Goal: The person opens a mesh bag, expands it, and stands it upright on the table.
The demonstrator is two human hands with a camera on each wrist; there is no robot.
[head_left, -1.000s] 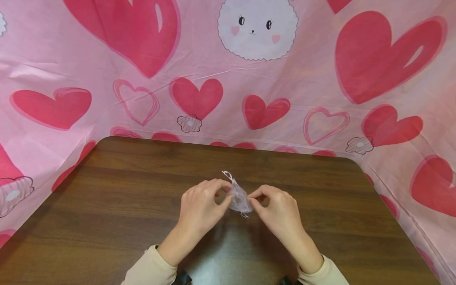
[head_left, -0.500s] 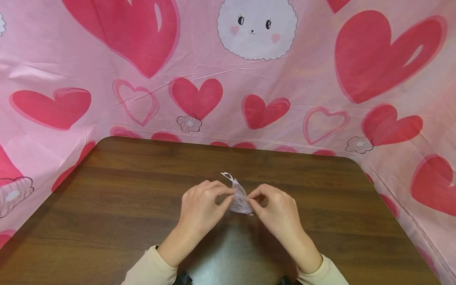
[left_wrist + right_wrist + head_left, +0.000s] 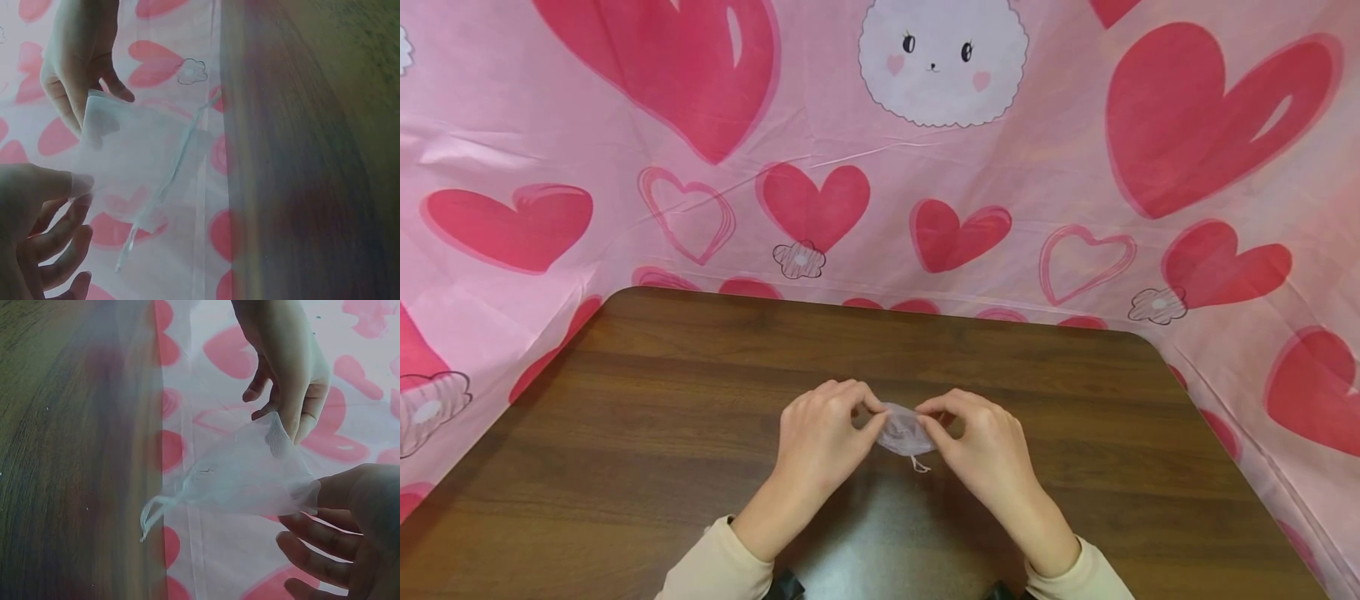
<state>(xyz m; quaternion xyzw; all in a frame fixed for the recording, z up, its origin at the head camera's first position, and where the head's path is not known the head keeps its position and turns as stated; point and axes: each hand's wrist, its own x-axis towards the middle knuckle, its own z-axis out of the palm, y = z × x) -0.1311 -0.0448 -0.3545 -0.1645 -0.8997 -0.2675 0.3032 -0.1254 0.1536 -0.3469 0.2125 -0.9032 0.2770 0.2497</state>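
A sheer white drawstring pouch (image 3: 904,429) is stretched between the two hands above the table. My left hand (image 3: 823,433) pinches one corner between thumb and fingers; my right hand (image 3: 985,437) pinches another corner the same way. The left wrist view shows the pouch (image 3: 134,147) as see-through, with a thin pale drawstring (image 3: 172,172) running across it opposite the pinched corners. In the right wrist view, a drawstring loop (image 3: 150,515) dangles from the gathered end of the pouch (image 3: 250,472). Nothing can be made out inside it.
A dark brown wooden table (image 3: 662,417) lies beneath the hands. Around its back and sides hangs a pink cloth (image 3: 820,108) printed with red hearts and a white fluffy face.
The drawstring loop that pointed away from me above the pouch has gone from there. The pouch now spans flatter between my hands, with a loop hanging toward me. Both hands have hardly moved.
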